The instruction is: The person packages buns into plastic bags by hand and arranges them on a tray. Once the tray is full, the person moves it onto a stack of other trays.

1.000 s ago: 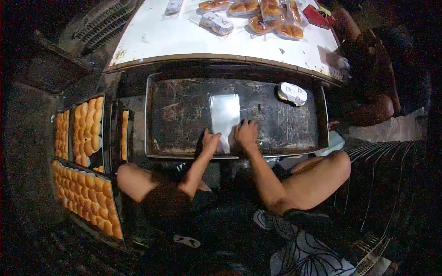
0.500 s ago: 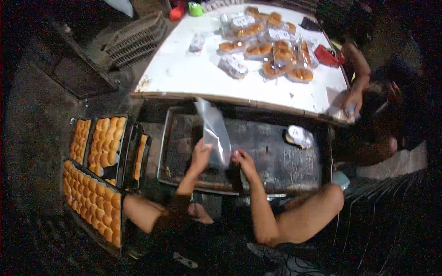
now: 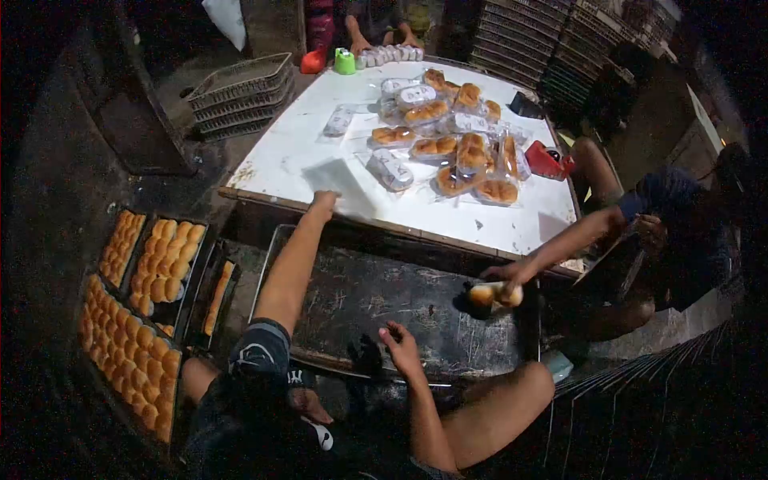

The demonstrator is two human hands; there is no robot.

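Note:
My left hand point(image 3: 323, 206) reaches forward to the near edge of the white table. Its fingers are closed on a clear plastic bag point(image 3: 346, 186), which is blurred and lies over the tabletop. Above the dark metal tray point(image 3: 384, 292), my right hand point(image 3: 402, 349) is raised with its fingers apart and nothing in it. Several bagged breads point(image 3: 458, 178) are heaped on the table beyond my left hand. A white-labelled pack point(image 3: 390, 170) is the closest of them to the bag.
A co-worker's hand point(image 3: 512, 276) holds bread rolls point(image 3: 490, 294) over the tray's right end. Trays of buns point(image 3: 132, 364) stand at my left. Stacked crates point(image 3: 244, 96) are behind the table's left side. A red object point(image 3: 548, 160) lies on the table's right edge.
My left hand has carried the bag forward from above the tray to the table. My right hand is now apart from it. The co-worker's hand has come to the bread at the tray's right end.

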